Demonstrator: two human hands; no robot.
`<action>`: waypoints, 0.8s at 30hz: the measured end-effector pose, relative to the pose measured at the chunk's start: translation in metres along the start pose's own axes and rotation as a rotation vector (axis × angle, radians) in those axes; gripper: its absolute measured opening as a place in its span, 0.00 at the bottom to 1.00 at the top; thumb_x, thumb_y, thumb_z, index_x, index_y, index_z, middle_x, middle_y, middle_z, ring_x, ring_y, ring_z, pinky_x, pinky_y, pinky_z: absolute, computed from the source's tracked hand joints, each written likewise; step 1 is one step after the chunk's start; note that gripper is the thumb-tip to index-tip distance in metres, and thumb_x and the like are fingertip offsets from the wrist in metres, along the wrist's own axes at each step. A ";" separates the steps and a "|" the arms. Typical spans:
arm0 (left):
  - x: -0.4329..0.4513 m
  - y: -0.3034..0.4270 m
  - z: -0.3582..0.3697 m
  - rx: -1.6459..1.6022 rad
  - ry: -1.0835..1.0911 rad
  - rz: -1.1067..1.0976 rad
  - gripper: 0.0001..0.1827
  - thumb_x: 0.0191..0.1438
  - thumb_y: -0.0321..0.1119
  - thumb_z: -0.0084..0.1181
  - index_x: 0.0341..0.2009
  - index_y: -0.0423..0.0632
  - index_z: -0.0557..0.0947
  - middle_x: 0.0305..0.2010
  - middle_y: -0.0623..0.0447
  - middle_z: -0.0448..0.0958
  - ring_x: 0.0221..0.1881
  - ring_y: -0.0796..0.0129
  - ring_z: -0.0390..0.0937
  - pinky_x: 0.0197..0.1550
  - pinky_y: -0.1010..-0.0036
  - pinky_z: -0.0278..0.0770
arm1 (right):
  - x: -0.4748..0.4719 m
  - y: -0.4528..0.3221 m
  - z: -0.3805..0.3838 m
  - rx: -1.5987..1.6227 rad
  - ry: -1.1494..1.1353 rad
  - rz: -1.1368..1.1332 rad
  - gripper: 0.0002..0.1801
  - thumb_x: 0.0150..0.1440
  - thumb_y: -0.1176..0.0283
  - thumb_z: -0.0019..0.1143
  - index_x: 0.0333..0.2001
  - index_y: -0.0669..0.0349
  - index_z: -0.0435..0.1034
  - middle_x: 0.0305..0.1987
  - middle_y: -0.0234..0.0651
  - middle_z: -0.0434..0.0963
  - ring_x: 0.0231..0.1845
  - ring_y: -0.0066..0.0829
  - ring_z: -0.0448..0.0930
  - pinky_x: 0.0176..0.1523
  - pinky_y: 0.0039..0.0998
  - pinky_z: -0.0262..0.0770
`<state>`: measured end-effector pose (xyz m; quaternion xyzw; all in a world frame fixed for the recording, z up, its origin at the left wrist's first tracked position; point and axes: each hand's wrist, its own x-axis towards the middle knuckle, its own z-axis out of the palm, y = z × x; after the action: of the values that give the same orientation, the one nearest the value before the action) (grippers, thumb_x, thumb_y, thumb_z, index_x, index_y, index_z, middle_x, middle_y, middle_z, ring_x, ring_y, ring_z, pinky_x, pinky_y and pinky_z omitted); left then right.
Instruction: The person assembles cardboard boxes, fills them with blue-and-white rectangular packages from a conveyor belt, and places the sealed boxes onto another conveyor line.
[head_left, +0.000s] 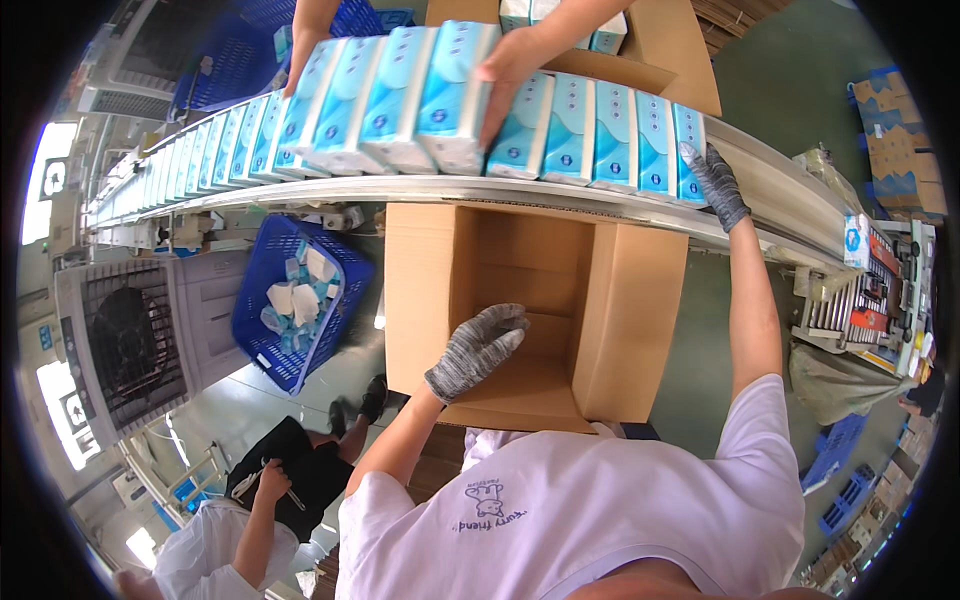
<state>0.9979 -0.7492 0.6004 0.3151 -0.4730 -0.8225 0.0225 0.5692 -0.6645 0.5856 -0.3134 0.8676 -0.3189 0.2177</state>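
My right hand (716, 180), in a grey knit glove, rests against the last blue-and-white tissue pack (688, 154) at the right end of a row on the conveyor (780, 180). Its fingers touch the pack's front and edge; whether they grip it I cannot tell. Over the open cardboard box (536, 262) hovers my left hand (480, 351), gloved too, fingers slightly curled and holding nothing. The bare inside of that box shows below the conveyor's near rail. Several upright packs (574, 131) stand side by side left of my right hand.
Across the conveyor, a co-worker's hands (510, 71) squeeze several tissue packs (390, 97) between them. Behind is another open carton (675, 45) with packs inside. A blue basket (300, 367) of torn packs and a fan unit (124, 337) stand left. Another person (247, 517) is at lower left.
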 end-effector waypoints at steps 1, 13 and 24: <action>0.000 -0.003 -0.003 -0.010 -0.009 0.004 0.21 0.52 0.28 0.50 0.51 0.41 0.66 0.46 0.51 0.70 0.49 0.69 0.67 0.52 0.75 0.65 | -0.001 0.001 -0.001 -0.017 -0.011 0.015 0.39 0.47 0.39 0.43 0.49 0.63 0.63 0.44 0.46 0.72 0.46 0.36 0.71 0.51 0.32 0.63; -0.009 -0.013 -0.014 -0.031 -0.062 0.067 0.21 0.51 0.28 0.51 0.50 0.39 0.66 0.44 0.52 0.71 0.46 0.73 0.69 0.48 0.79 0.68 | 0.007 0.051 -0.037 -0.069 0.068 0.039 0.37 0.53 0.45 0.40 0.56 0.62 0.55 0.57 0.40 0.62 0.57 0.31 0.62 0.58 0.26 0.54; 0.017 0.091 -0.028 0.301 0.108 0.558 0.18 0.51 0.28 0.51 0.48 0.41 0.70 0.47 0.51 0.71 0.48 0.68 0.68 0.50 0.74 0.66 | -0.012 -0.089 0.072 0.262 -0.210 -0.278 0.29 0.55 0.52 0.42 0.51 0.64 0.60 0.49 0.39 0.68 0.50 0.28 0.67 0.54 0.27 0.59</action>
<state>0.9761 -0.8260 0.6541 0.2164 -0.6557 -0.6874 0.2253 0.6553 -0.7400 0.5986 -0.4307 0.7397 -0.4215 0.2996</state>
